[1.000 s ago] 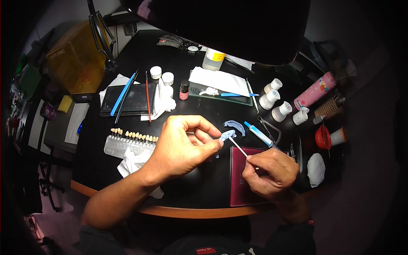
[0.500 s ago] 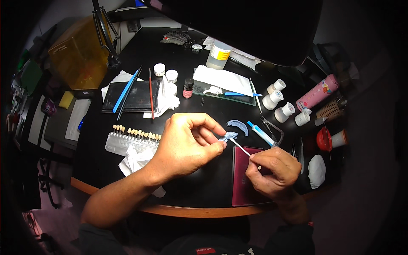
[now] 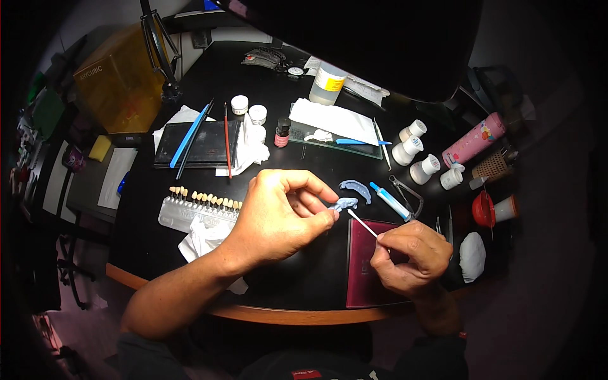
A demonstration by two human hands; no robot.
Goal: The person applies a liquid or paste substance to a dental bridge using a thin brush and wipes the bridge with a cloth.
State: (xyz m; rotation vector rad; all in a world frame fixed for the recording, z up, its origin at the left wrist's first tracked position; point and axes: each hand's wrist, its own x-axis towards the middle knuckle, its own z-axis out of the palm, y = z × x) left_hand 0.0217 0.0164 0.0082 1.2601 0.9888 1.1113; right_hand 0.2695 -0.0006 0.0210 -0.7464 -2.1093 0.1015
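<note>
My left hand [image 3: 285, 209] pinches a small blue-grey dental model piece [image 3: 345, 203] between thumb and fingertips, above the black desk. In my right hand [image 3: 415, 256] is a thin white stick like a cotton swab [image 3: 363, 223], its tip just short of the model piece's lower side. Behind the held piece lies a curved blue-grey dental arch [image 3: 357, 189] on the desk. To the right of it rest a blue-and-white syringe [image 3: 391, 201] and a metal caliper-like tool [image 3: 408, 195]. A dark red booklet [image 3: 364, 278] lies beneath my right hand.
A tooth shade guide [image 3: 196, 212] and crumpled tissue [image 3: 204, 239] lie left of my left forearm. Beyond are a black palette box [image 3: 206, 142], a red brush [image 3: 228, 142], a small dark bottle [image 3: 282, 133] and a glass slab [image 3: 354, 147]. Several white jars [image 3: 407, 152] and a pink flask [image 3: 474, 139] stand right.
The swab has drawn slightly back, down and right, so a small gap shows between its tip and the model piece. My left hand stays nearly still.
</note>
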